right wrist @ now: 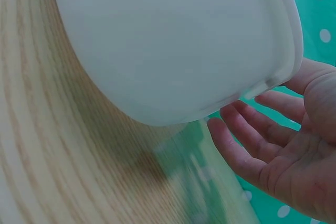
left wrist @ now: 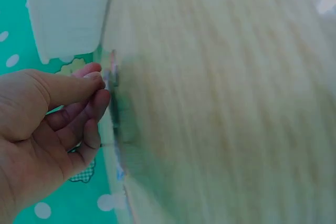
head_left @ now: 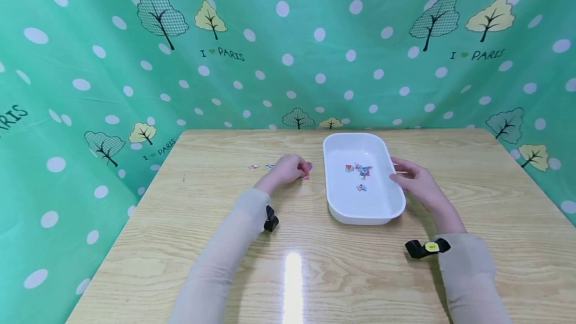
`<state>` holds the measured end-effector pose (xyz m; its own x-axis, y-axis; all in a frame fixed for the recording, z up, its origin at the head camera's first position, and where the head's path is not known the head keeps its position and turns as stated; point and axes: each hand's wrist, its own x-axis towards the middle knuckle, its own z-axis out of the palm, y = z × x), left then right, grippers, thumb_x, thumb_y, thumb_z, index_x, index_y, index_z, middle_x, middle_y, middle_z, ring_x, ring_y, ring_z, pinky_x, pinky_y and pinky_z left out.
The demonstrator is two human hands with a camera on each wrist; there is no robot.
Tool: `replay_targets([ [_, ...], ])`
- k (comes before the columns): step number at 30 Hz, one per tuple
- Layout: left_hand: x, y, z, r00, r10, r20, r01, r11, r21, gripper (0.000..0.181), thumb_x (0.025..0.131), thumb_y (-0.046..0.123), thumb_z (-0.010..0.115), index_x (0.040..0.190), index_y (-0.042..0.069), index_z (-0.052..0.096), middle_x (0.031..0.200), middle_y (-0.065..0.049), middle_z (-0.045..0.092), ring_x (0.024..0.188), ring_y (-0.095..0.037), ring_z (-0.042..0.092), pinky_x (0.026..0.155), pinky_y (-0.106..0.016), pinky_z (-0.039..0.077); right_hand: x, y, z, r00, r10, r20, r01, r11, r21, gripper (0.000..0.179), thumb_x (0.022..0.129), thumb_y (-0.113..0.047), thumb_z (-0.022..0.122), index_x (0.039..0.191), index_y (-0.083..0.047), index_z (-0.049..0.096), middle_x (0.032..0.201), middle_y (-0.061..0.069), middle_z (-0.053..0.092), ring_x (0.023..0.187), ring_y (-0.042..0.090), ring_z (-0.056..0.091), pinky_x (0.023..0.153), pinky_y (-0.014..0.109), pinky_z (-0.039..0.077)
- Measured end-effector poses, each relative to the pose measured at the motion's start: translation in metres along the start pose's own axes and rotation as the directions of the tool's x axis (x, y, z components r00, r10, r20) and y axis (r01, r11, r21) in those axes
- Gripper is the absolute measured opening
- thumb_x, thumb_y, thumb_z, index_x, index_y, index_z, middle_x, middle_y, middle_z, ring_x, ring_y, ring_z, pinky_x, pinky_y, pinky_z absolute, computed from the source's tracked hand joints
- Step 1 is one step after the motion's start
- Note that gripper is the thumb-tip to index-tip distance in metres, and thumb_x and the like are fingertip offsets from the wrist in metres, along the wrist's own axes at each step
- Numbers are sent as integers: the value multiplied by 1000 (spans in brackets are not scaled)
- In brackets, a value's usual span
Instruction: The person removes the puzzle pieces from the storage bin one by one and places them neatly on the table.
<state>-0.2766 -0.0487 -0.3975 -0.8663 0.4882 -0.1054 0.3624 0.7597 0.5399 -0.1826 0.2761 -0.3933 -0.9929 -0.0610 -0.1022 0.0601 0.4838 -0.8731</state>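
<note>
My left hand (head_left: 288,168) reaches down to the table left of the white plastic tray (head_left: 335,209). Its thumb and fingertips come together at a small pink-red sticker-like cutout (head_left: 307,178), which they partly hide. In the left wrist view, the thumb and forefinger of the left hand (left wrist: 58,114) meet just beside the small flat pieces on the tabletop. My right hand (head_left: 416,181) holds the tray's right rim. The right wrist view has its thumb at the rim and the fingers of that hand (right wrist: 294,140) bent loosely beneath, by the outer wall.
Inside the tray lie a butterfly-like cutout (head_left: 363,170), a cupcake-like cutout (head_left: 361,187) and a small round one (head_left: 349,168). Further small coloured cutouts (head_left: 254,167) lie left of my left hand. A green dotted cloth (head_left: 288,94) hangs behind the wooden table (head_left: 360,274).
</note>
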Motion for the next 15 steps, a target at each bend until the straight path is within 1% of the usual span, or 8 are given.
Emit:
replay_targets([
  [4,1,2,-5,1000,13,-11,-14,1000,-25,9,86,10,60,89,8,68,93,-1,67,90,-15,59,87,-29,46,-1,0,0,1000,2,0,-2,1000,1,62,91,-27,54,143,-9,26,132,24,39,109,28,46,73,18,48],
  [8,1,11,-13,998,45,-33,-45,999,0,13,88,13,57,96,8,67,89,1,65,83,-12,57,81,-27,46,-2,2,-1,1000,6,0,-6,1000,-4,62,91,-27,54,143,-9,26,132,24,40,106,23,48,73,18,48],
  [10,0,18,-19,997,55,-53,-56,998,-9,16,88,14,56,99,7,66,89,0,64,80,-11,58,77,-26,47,-2,3,0,1000,1,2,-1,1000,-6,62,91,-28,54,143,-9,26,132,24,40,106,23,48,73,19,49],
  [12,1,27,-24,994,71,-78,-72,997,-7,17,89,15,55,101,8,66,90,0,63,77,-10,57,73,-24,47,-2,3,0,1000,0,2,0,1000,-5,62,91,-28,54,143,-9,26,132,24,39,108,25,47,73,19,48],
  [15,2,41,-30,991,109,-71,-110,994,1,17,89,16,55,101,9,65,89,1,63,69,-10,58,63,-21,48,0,2,1,1000,0,1,0,1000,0,62,91,-28,54,143,-10,25,133,25,38,112,29,45,73,19,48],
])
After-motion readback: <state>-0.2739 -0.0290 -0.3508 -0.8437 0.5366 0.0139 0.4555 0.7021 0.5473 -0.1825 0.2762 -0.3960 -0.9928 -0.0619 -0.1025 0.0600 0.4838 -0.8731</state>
